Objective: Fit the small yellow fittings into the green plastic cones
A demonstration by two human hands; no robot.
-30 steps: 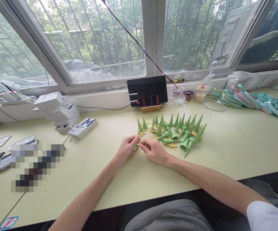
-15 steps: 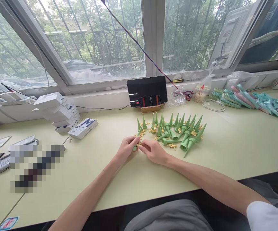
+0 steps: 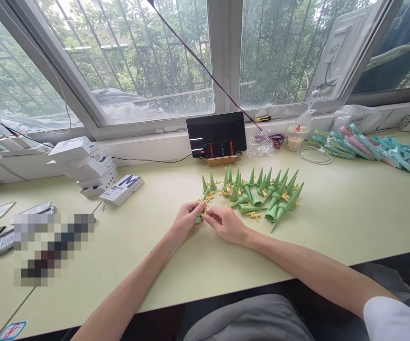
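Observation:
My left hand (image 3: 186, 219) is closed around a green plastic cone spike (image 3: 198, 219), its wide end toward me and its tip partly covered by my fingers. At the cone's side, my right hand (image 3: 225, 222) pinches a small yellow valve piece (image 3: 204, 215); the two hands nearly touch. How far the yellow piece sits in the cone cannot be made out. Just beyond my hands, many green cone spikes (image 3: 252, 177) stand upright or lie on the table, with small yellow valve pieces (image 3: 253, 215) among them.
Behind the cones, a phone (image 3: 220, 149) leans on a dark tablet (image 3: 216, 130). White boxes (image 3: 94, 163) are stacked at the left, with one box (image 3: 122, 189) lying in front. A bagged cup (image 3: 296, 137) and packaged pastel items (image 3: 393, 151) lie at the back right of the table (image 3: 340, 208).
Both hands stay in the same place, with only a slight shift of the fingers around the yellow piece. The cones on the table have not moved.

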